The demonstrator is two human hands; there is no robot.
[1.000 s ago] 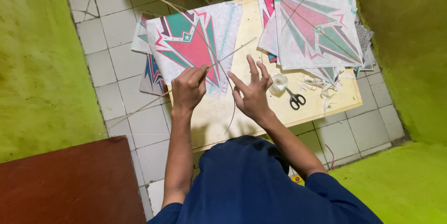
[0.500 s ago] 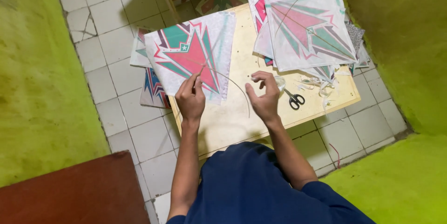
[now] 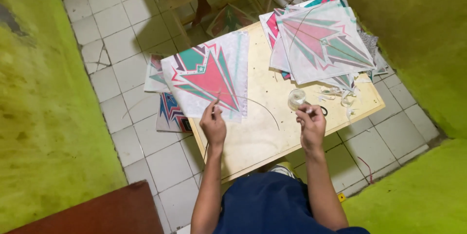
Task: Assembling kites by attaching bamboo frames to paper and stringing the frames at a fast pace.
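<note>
Fingers (image 3: 212, 112) of one hand on one thin stick (image 3: 253, 103), one kite (image 3: 209, 81) beneath.

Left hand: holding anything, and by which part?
The left hand pinches one end of a thin curved stick, fingertips at the lower edge of the white paper kite with pink and teal arrow print.

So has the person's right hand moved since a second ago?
Yes. The right hand has left the patterned kite sheet and now sits further right, by the small clear tape roll.
</note>
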